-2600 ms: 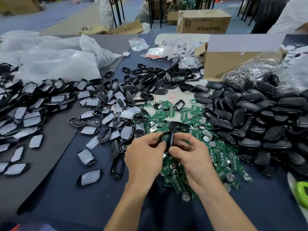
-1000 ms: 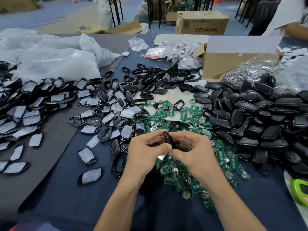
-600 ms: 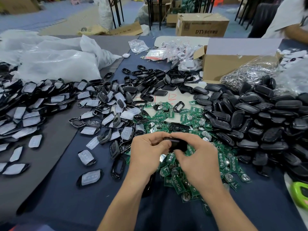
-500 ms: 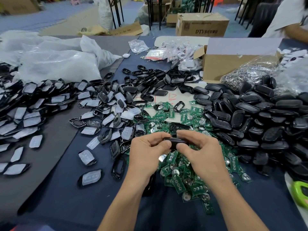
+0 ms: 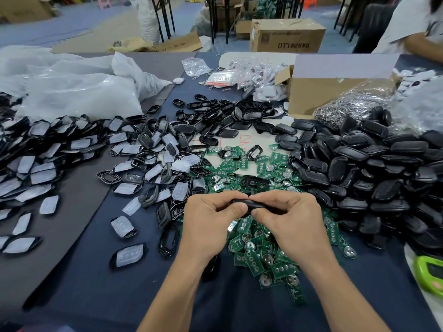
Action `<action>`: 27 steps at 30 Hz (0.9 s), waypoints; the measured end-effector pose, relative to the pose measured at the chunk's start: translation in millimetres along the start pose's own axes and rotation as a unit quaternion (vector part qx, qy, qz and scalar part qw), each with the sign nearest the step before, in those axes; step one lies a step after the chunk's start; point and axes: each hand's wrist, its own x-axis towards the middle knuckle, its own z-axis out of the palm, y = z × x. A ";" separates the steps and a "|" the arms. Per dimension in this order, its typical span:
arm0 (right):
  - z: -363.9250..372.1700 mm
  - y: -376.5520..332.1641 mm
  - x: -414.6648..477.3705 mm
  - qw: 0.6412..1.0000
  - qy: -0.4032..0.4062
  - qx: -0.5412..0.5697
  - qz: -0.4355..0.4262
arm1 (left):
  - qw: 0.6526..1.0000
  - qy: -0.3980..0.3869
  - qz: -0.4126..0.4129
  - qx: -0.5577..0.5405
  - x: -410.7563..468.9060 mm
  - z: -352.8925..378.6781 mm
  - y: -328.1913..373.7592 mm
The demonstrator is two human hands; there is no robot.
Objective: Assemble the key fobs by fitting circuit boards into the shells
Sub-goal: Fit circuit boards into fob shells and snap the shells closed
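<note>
Both hands hold one black key fob shell [image 5: 251, 204] edge-on above the table's middle. My left hand [image 5: 211, 219] pinches its left end between thumb and curled fingers. My right hand [image 5: 291, 218] pinches the right end the same way. Whatever sits inside the shell is hidden by the fingers. Under and in front of my hands lies a heap of green circuit boards [image 5: 261, 255] with round silver battery holders. A large pile of closed black shells [image 5: 374, 178] lies to the right. Open shell halves with white button pads [image 5: 148, 161] spread to the left.
Clear plastic bags [image 5: 72, 92] lie at the back left. An open cardboard box [image 5: 323, 92] and a bag of metal rings [image 5: 354, 104] stand at the back right. A green object [image 5: 429, 274] sits at the right edge. Another person's arm [image 5: 422, 41] shows at the top right.
The fob shell has turned from upright on its end to lying level between both hands. My hands stayed over the circuit boards, pressing the shell from both ends.
</note>
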 end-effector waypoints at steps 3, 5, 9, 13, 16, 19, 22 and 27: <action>2.5 -7.2 5.2 0.987 -0.061 -0.148 -0.017 | 0.991 -0.020 0.029 0.128 -0.3 -4.0 3.6; 3.1 -12.8 9.2 0.990 -0.080 -0.120 -0.006 | 0.989 -0.010 0.034 0.141 4.9 -7.6 7.8; 10.8 -18.4 11.0 0.984 -0.039 0.165 0.052 | 0.994 0.036 -0.058 -0.087 15.7 -3.6 9.8; 34.1 -13.0 6.4 0.944 -0.003 0.300 0.136 | 0.974 0.037 -0.120 -0.186 13.4 15.5 3.1; 45.1 -11.1 2.2 0.934 0.006 0.326 0.146 | 0.969 0.075 -0.125 -0.199 11.6 23.4 6.8; 49.6 -8.1 -1.8 0.929 0.001 0.343 0.142 | 0.981 0.085 -0.101 -0.144 13.8 26.4 6.1; 51.7 -6.5 -3.7 0.918 0.004 0.366 0.150 | 0.983 0.085 -0.098 -0.131 14.9 26.7 7.4; 54.4 -5.6 -3.9 0.908 0.008 0.384 0.164 | 0.977 0.082 -0.112 -0.159 16.3 27.1 1.1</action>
